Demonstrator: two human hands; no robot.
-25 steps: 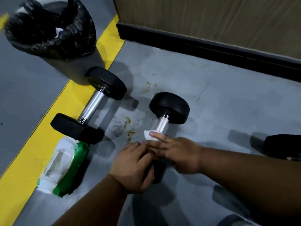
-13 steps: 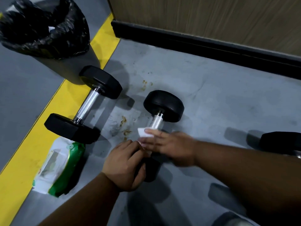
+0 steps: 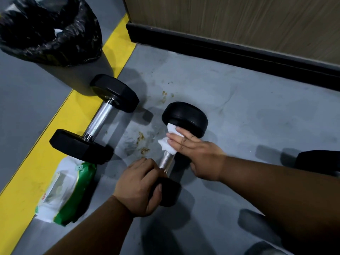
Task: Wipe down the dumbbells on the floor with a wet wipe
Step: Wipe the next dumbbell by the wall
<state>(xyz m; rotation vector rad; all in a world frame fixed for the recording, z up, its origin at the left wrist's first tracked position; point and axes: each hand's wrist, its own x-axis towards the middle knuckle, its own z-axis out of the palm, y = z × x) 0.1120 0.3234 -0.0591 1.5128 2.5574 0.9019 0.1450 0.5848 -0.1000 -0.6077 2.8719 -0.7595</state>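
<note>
A black-headed dumbbell (image 3: pixel 184 116) with a chrome handle lies on the grey floor at the centre of the head view. My left hand (image 3: pixel 139 188) grips its near head. My right hand (image 3: pixel 198 157) presses a white wet wipe (image 3: pixel 168 142) with straight fingers onto the far end of the handle, against the inner face of the far head. Part of the bare handle shows between my two hands. A second, larger dumbbell (image 3: pixel 99 120) lies to the left, untouched.
A green and white wet wipe pack (image 3: pixel 68 190) lies on the floor at lower left. A bin lined with a black bag (image 3: pixel 49 30) stands at upper left beside a yellow floor line (image 3: pixel 55 129). Another black weight (image 3: pixel 320 161) shows at the right edge. A wall with black skirting (image 3: pixel 239 50) runs behind.
My right hand has slid the wipe along the handle away from my left hand, up to the far head. My left hand keeps its grip on the near head.
</note>
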